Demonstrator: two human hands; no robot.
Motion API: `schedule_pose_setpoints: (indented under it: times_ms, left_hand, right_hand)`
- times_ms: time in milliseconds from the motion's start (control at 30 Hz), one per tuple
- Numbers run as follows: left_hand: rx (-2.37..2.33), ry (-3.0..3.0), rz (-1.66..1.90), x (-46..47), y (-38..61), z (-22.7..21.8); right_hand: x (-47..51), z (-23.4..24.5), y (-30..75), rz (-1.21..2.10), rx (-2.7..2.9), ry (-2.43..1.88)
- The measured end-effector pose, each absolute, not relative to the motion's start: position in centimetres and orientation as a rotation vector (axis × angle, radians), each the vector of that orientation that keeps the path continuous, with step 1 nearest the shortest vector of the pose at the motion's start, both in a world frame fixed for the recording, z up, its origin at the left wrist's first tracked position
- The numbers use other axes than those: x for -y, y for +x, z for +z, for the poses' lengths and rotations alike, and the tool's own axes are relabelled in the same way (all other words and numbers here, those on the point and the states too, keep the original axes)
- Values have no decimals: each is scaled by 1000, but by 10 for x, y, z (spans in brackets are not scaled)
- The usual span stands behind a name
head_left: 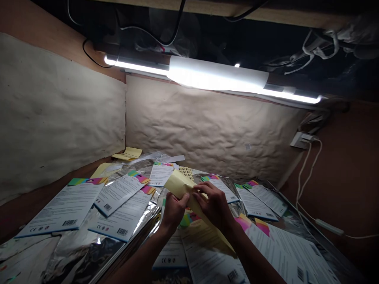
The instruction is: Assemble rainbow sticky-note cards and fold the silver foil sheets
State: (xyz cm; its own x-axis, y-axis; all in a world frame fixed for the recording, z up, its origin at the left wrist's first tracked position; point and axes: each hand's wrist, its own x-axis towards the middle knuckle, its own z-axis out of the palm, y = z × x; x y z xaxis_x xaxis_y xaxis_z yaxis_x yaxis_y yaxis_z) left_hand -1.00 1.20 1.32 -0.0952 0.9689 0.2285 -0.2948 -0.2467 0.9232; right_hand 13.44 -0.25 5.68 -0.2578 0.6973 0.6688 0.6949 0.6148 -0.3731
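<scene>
Fingers of the left hand (pixel 174 209) and the right hand (pixel 214 200) pinch one yellow sheet (pixel 177 184), just below the frame's centre. Three white packets (pixel 63 204) lie at lower left, contents hidden. One socket (pixel 297 140) sits at right.

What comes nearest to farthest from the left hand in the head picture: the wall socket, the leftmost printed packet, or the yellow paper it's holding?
1. Yellow paper: nearest, pinched in the left hand.
2. Leftmost printed packet: next, lying off to the hand's left.
3. Wall socket: farthest, up on the right with a plug in it.
</scene>
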Motion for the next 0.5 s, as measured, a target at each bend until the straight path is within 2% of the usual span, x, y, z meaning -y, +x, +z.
schedule_pose_setpoints:
  times_ms: [167,300,400,500]
  left_hand:
    - [-948,1242,1520,-7,-9,13]
    - [-936,1359,1436,-5,-8,9]
    - [-1023,1251,1452,-8,-10,8]
    - [-1118,1016,1585,-14,-13,9]
  right_hand:
    - [8,57,136,-169,2003,-1173]
    - [15,65,155,-90,1937,-1134]
    - [28,68,192,-17,1754,-1137]
    - [49,56,240,-77,1693,-1257]
